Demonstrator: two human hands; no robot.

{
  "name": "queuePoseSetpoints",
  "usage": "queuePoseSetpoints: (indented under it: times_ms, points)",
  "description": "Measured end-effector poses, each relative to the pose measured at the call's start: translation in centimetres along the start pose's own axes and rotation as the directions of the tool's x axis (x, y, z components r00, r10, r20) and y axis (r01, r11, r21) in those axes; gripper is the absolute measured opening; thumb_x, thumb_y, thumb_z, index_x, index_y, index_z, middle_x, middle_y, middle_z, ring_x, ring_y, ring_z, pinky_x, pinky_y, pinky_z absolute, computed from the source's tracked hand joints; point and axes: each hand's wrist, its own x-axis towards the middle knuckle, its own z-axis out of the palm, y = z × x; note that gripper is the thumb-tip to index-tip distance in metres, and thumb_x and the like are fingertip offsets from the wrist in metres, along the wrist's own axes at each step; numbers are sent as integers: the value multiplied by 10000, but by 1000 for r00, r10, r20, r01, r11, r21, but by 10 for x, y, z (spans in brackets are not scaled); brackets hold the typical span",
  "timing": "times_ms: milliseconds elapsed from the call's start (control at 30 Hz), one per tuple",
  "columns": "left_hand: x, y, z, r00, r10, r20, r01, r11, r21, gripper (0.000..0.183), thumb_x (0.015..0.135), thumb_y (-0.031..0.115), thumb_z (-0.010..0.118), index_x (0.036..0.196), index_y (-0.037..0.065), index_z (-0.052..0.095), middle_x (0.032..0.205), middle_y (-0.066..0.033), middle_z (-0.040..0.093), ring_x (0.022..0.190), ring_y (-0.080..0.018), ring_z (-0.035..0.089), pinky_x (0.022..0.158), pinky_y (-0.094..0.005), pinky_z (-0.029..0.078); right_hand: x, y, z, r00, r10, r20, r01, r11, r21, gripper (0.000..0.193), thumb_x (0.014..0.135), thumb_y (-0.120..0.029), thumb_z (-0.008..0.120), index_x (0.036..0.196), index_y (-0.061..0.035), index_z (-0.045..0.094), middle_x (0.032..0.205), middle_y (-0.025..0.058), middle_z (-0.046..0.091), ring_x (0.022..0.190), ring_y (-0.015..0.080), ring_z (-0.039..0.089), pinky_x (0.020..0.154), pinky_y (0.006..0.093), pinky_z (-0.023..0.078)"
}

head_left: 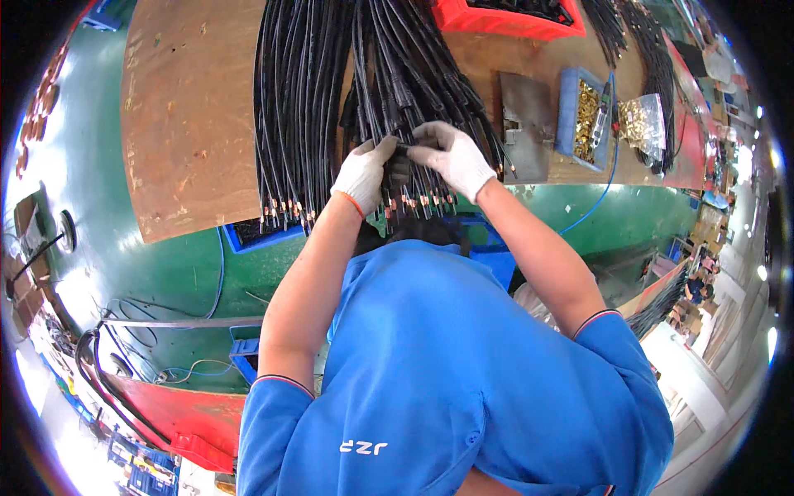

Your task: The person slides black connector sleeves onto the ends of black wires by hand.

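Note:
A thick spread of black cables (302, 99) lies across the wooden table (186, 124), their bare copper ends (413, 201) pointing toward me at the near edge. My left hand (361, 175), in a white glove with greyish fingertips, is closed with thumb and fingers pinched on a black cable in the middle of the bundle. From the other side my right hand (456, 161), gloved alike, pinches at the same spot with bent fingers. The two hands nearly meet there, and their fingertips partly hide the piece they grip.
Right of the cables lies a dark metal plate (524, 124). Beyond it stand a blue bin (567, 107) of brass fittings and a clear bag (643, 124) of similar parts. A blue hose (609, 175) hangs over the edge. A red crate (504, 23) sits at the back.

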Motion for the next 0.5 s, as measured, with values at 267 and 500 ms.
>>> queuePoseSetpoints:
  times_ms: [267,500]
  points:
    - [-1,12,-4,994,-55,99,53,998,28,298,1023,225,588,1244,38,660,992,-76,696,791,-204,704,641,-385,599,-46,7,-16,972,34,233,-20,998,-60,557,872,-163,751,1369,38,602,1159,143,728,1063,184,675,976,342,533]
    - [-3,9,8,998,-36,57,29,993,117,213,982,236,739,1067,47,691,842,-8,679,711,-114,638,584,-290,543,-91,-8,-33,940,27,340,29,987,-157,604,843,-220,758,1383,1,603,1156,157,719,1085,225,674,1004,353,518]
